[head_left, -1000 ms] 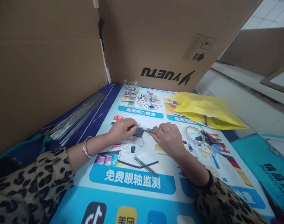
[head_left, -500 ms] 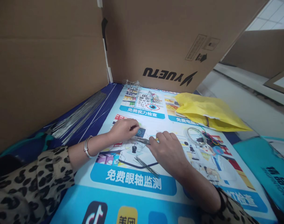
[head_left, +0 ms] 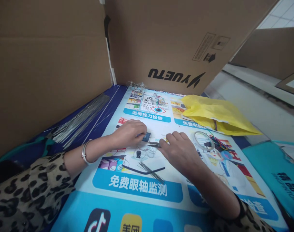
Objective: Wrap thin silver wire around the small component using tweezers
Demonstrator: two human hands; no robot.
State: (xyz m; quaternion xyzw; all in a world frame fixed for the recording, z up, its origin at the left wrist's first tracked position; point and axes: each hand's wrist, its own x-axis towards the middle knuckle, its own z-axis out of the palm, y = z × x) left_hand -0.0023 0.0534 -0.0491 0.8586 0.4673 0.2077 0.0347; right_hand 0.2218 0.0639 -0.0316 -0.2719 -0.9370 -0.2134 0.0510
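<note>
My right hand (head_left: 178, 147) is closed around the handles of a pair of pliers (head_left: 153, 145), whose narrow metal jaws point left. To their left, my left hand (head_left: 130, 133) pinches with thumb and fingertips at a thin wire, faint and mostly hidden by the fingers. Fine wire loops (head_left: 143, 154) show on the printed sheet just below both hands. Nearer to me lies a small bunch of short straight wires (head_left: 151, 171). A gap separates the pliers' tips from my left fingertips.
A bundle of long straight wires (head_left: 83, 119) lies at left. Tangled wire pieces (head_left: 159, 100) sit at the back, before a cardboard wall (head_left: 161, 38). On the right are a wire coil (head_left: 196, 141), coloured strands (head_left: 219, 145), a yellow bag (head_left: 219, 112) and a teal bag (head_left: 265, 164).
My right hand has moved slightly right and up with the pliers, drawing their tips away from my left fingertips. My left hand has shifted a little; its fingers stay pinched.
</note>
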